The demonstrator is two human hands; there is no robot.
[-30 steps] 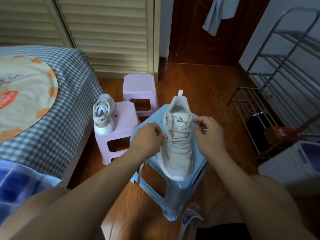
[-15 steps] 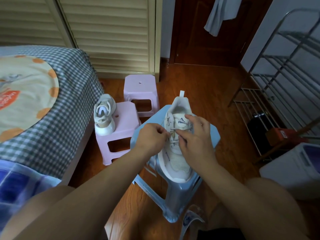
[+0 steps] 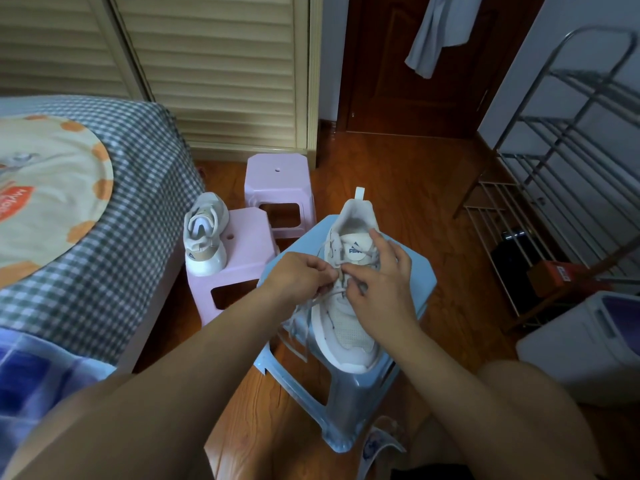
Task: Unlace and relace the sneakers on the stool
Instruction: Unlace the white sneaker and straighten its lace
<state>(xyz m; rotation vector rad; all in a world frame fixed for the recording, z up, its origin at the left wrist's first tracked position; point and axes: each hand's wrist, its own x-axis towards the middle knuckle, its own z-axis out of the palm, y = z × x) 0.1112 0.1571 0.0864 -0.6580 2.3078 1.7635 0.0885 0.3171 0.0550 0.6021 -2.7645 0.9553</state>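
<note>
- Wooden plank floor (image 3: 398, 174) of a bedroom fills the ground; louvred cream wardrobe doors (image 3: 214, 64) stand at 12 o'clock and a dark wooden door (image 3: 408, 81) at 1 o'clock.
- Bed with a grey checked cover (image 3: 114, 209) occupies 9 o'clock.
- Chrome wire shoe rack (image 3: 554, 174) stands at 3 o'clock, with a white plastic bin (image 3: 581, 341) below it at 4 o'clock.
- Pale blue plastic stool (image 3: 420, 271) stands at centre, bearing the sneaker being laced.
- Two pink plastic stools: the nearer (image 3: 249, 251) at 10 o'clock of the blue one, the farther (image 3: 277, 178) at 11 o'clock.
- White mesh sneaker (image 3: 346, 327) lies on the blue stool, toe toward the viewer, heel tab at 12 o'clock.
- Second white sneaker (image 3: 204, 233) stands on the nearer pink stool, well apart from the first.
- Left hand (image 3: 298, 275), fingers curled, pinches the white shoelace (image 3: 341, 271) at the eyelets.
- Right hand (image 3: 381, 289) rests over the tongue, thumb and forefinger pinching the same lace; its other fingers are spread.
</note>
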